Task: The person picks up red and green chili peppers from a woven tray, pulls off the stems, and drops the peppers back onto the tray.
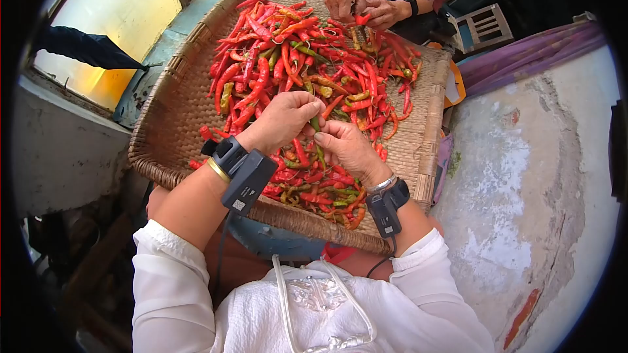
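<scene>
My left hand (286, 116) and my right hand (348, 149) meet above the heap, fingertips pinched together on a green chili pepper (315, 123). Its upper part is between my left thumb and fingers, and my right fingers close on it lower down. Below and around them lie red chili peppers (261, 82), with some green and orange ones mixed in. The heap rests in a large woven basket tray (173, 117). A smaller pile of peppers (314, 186) spreads on the near side, beneath my wrists.
Across the tray, another person's hands (366, 3) hold a red pepper. A dark folded umbrella (91, 47) juts in at the left by the window. A wooden slatted stool (484, 28) stands at the upper right. The tray's raised woven rim (327, 229) runs close to my body.
</scene>
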Tool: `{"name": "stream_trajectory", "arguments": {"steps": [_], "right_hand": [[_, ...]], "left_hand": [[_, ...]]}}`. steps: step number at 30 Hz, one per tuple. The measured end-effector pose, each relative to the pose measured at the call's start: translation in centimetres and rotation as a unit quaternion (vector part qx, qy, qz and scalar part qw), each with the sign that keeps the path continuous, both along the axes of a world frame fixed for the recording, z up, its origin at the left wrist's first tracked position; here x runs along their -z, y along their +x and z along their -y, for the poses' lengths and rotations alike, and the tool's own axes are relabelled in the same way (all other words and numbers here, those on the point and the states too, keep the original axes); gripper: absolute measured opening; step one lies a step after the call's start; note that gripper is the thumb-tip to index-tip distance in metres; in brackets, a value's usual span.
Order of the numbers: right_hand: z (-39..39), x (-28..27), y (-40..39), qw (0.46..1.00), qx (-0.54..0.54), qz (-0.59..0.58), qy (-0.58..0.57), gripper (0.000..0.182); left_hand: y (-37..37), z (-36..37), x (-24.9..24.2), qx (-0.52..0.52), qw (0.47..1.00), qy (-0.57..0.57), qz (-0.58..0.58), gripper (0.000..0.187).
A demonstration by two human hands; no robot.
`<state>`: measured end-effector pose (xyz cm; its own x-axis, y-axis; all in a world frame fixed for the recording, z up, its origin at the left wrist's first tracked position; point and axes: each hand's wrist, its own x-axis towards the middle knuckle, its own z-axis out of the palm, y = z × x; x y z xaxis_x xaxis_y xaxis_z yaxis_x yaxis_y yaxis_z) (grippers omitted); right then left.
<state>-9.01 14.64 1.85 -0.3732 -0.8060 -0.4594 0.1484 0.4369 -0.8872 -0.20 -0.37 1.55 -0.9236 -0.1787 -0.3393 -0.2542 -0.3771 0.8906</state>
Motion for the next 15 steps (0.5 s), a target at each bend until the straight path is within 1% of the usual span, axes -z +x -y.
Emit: {"name": "stream_trajectory", "arguments": {"steps": [2, 3, 5, 6, 7, 9, 10, 11, 12, 13, 14, 15], "right_hand": [[-0.2, 1.0, -0.3, 1.000, 0.004, 0.010, -0.010, 0.013], [-0.4, 1.0, -0.7, 1.000, 0.002, 0.009, -0.009, 0.013], [-0.9, 0.4, -2.3, 0.999, 0.000, -0.017, 0.033, 0.014], [-1.1, 0.1, -3.2, 0.998, 0.047, -0.048, 0.018, 0.014], [-1.2, 0.3, -4.2, 0.989, 0.141, 0.014, -0.038, 0.013], [-1.0, -0.5, -5.3, 0.945, 0.296, 0.051, -0.134, 0.013], [-0.8, -0.3, -5.2, 0.946, 0.292, 0.051, -0.134, 0.013], [-0.6, 0.3, -5.0, 0.965, 0.249, -0.054, -0.068, 0.014], [-0.5, 1.1, -4.6, 0.967, 0.202, -0.157, 0.000, 0.015], [-0.2, 2.2, -3.5, 0.969, 0.086, -0.225, 0.050, 0.022], [0.5, 2.4, -1.8, 0.937, -0.029, -0.329, 0.113, 0.029], [1.0, 2.3, 0.0, 0.916, -0.070, -0.374, 0.127, 0.033]], "left_hand": [[0.0, 0.2, 0.2, 0.034, 0.999, -0.036, 0.000, 0.015], [0.1, 0.2, 0.1, 0.032, 0.999, -0.035, -0.002, 0.015], [0.3, -0.1, -1.0, -0.062, 0.993, -0.095, 0.018, 0.019], [0.2, 0.5, -0.7, -0.066, 0.995, -0.077, 0.005, 0.025], [0.2, 0.7, -0.9, -0.068, 0.995, -0.075, 0.005, 0.025], [0.3, 1.0, -1.5, -0.096, 0.994, -0.051, -0.009, 0.024], [0.4, 1.1, -1.6, -0.096, 0.994, -0.048, -0.010, 0.024], [0.5, 1.1, -1.6, -0.100, 0.994, -0.048, -0.010, 0.024], [0.5, 1.0, -1.5, -0.095, 0.995, -0.037, -0.017, 0.023], [0.5, 0.9, -1.3, -0.090, 0.995, -0.025, -0.024, 0.023], [0.5, 0.9, -1.2, -0.090, 0.995, -0.024, -0.023, 0.023], [0.4, 0.9, -1.1, -0.083, 0.996, -0.021, -0.016, 0.022]]}}
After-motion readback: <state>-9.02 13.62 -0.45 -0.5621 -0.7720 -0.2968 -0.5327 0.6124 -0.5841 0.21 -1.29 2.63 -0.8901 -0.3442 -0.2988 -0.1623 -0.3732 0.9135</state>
